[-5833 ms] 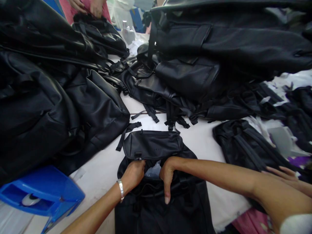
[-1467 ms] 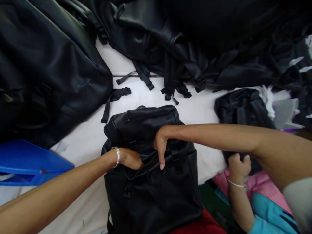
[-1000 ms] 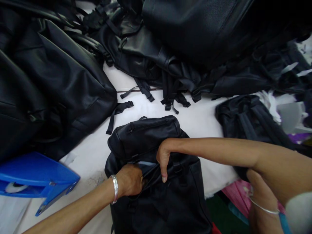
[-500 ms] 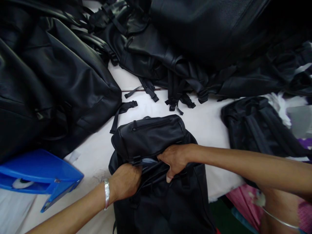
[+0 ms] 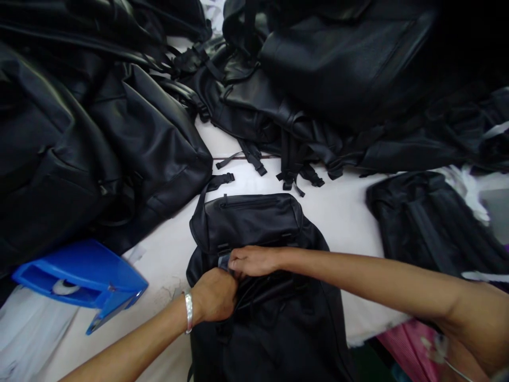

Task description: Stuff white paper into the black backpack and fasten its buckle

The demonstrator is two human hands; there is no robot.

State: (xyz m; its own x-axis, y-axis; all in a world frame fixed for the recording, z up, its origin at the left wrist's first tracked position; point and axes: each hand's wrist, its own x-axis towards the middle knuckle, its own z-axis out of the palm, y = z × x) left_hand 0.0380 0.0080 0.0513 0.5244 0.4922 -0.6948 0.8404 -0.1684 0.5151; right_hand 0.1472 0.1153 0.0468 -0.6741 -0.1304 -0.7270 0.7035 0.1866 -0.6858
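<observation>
A black backpack (image 5: 274, 339) lies in front of me with its top flap (image 5: 254, 223) folded away from me. My left hand (image 5: 217, 294), with a silver bracelet at the wrist, is closed in a fist on the near edge of the backpack's mouth; its fingertips are hidden. Right beside it, my right hand (image 5: 254, 261) reaches across the mouth with its fingers bent together. They touch a small pale see-through piece (image 5: 224, 261) that looks like plastic and sits under the flap. Most of that piece is covered by the hands and the bag.
On the white table (image 5: 334, 212) stands a blue tape dispenser (image 5: 83, 270) at the left. Large black bags (image 5: 159, 143) fill the left side, and more black bags (image 5: 318, 69) are heaped at the back. Another black backpack (image 5: 421, 223) lies at the right. Buckled straps (image 5: 292, 170) trail toward me.
My right hand has moved left along the mouth and now meets my left hand, its fingers drawn together. The left hand stays at the edge. The view has shifted slightly.
</observation>
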